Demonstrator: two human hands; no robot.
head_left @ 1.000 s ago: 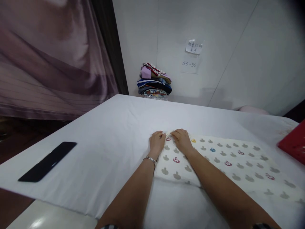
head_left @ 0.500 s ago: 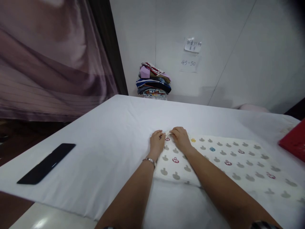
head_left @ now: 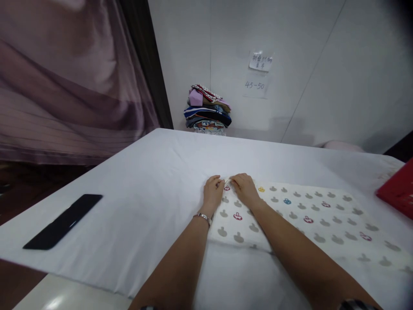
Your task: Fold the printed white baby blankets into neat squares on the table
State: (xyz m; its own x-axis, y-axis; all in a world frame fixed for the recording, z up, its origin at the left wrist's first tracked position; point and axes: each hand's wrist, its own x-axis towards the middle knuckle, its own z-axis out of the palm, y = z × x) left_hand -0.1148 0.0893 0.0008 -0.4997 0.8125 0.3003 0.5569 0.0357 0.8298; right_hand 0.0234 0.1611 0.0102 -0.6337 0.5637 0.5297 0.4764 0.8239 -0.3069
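Note:
A cream cloth printed with small grey, red and blue shapes (head_left: 309, 219) lies flat on the white-covered table (head_left: 155, 189). My left hand (head_left: 213, 192), with a bracelet at the wrist, and my right hand (head_left: 245, 189) meet at the cloth's far left corner. Both have their fingers curled and pinched on that corner's edge. My forearms stretch over the cloth's near left part.
A black flat device (head_left: 63, 221) lies near the table's left edge. A stack of folded clothes (head_left: 207, 110) sits against the wall beyond the table. A red object (head_left: 396, 193) is at the right edge. A mauve curtain (head_left: 64, 77) hangs to the left.

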